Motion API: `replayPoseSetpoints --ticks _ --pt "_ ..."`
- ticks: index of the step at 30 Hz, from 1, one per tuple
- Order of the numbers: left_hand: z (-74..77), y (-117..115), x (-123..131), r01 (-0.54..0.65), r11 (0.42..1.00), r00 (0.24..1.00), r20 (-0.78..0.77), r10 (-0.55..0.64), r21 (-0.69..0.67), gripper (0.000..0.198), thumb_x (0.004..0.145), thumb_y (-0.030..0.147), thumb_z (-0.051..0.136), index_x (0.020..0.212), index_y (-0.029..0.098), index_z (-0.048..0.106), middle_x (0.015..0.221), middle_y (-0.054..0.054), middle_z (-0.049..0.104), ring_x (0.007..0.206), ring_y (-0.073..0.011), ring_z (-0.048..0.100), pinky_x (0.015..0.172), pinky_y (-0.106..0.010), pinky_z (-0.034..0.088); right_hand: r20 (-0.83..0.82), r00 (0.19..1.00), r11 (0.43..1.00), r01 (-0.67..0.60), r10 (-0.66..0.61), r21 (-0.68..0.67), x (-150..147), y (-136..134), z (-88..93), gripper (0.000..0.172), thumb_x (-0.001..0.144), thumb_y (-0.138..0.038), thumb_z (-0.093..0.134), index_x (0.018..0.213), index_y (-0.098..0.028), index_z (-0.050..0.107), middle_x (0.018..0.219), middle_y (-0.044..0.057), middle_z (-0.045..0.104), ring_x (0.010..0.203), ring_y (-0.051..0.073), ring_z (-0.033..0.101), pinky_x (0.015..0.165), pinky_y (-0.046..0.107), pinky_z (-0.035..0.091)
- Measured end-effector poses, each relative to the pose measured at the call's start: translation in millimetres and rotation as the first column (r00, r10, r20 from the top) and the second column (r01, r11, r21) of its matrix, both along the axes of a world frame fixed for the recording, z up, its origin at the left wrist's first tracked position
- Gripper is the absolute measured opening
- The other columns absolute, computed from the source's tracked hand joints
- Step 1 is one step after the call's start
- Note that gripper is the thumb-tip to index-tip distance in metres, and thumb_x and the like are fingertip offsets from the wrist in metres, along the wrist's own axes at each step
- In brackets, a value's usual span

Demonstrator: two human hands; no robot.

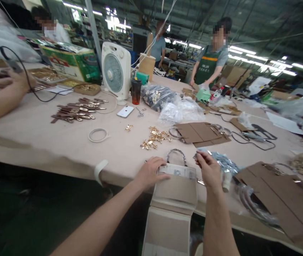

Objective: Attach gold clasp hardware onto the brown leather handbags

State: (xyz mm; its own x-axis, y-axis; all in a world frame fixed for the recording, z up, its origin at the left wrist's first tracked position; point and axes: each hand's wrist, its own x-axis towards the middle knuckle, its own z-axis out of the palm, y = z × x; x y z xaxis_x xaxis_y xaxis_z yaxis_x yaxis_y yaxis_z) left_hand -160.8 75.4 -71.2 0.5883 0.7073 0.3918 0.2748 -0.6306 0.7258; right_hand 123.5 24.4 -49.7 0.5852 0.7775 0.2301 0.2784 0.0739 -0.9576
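Observation:
A beige handbag [174, 190] lies opened out in front of me, its lower part hanging past the table edge. Its wrapped handle [176, 152] stands up at the far end. My left hand [151, 172] grips the bag's upper left side, thumb on the panel and fingers along the top edge. Above the bag's right corner, my right hand [208, 167] is closed in a pinch on a small grey piece [195, 155], too small to name. Just beyond that hand lies a pile of small pieces in bluish film [224, 161].
Gold metal fittings [155, 137] lie ahead, near a tape roll [98, 135]. Brown bag panels [202, 132] and another brown bag [282, 195] lie to the right. A fan [116, 69], a phone [125, 111] and brown straps [78, 110] stand or lie farther back. Other people work around the table.

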Motion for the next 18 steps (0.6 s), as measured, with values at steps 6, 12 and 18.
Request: replayPoseSetpoints --ticks 6,12,18 --pt "0.2 -1 0 0.001 1.000 1.000 -0.016 -0.001 -0.008 0.045 0.077 0.042 0.087 0.113 0.022 0.067 0.115 -0.007 0.070 0.111 -0.0263 0.063 0.098 -0.040 0.051 0.127 0.874 0.866 -0.428 0.470 -0.259 -88 -9 28.3 0.026 0.090 -0.043 0.069 0.101 -0.022 0.078 0.080 0.003 0.075 0.070 0.019 0.067 0.071 0.033 0.053" --pt "-1.5 0 0 0.015 1.000 1.000 -0.013 -0.015 -0.005 0.042 0.078 0.042 0.086 0.112 0.023 0.068 0.114 -0.006 0.070 0.111 -0.0257 0.063 0.098 -0.039 0.050 0.393 0.775 0.868 -0.428 0.496 -0.251 -91 -9 21.7 0.012 0.092 -0.031 0.064 0.093 -0.025 0.075 0.100 0.004 0.075 0.099 0.023 0.068 0.093 0.037 0.050" --pt "-1.0 -1 0 0.012 1.000 1.000 0.022 -0.011 -0.010 0.036 0.086 0.048 0.079 0.109 0.023 0.068 0.114 -0.006 0.071 0.111 -0.0244 0.063 0.099 -0.038 0.049 0.370 0.759 0.843 -0.459 0.536 -0.280 -100 -7 14.0 0.012 0.090 -0.031 0.066 0.086 -0.025 0.076 0.115 0.007 0.070 0.113 0.024 0.063 0.105 0.040 0.046"
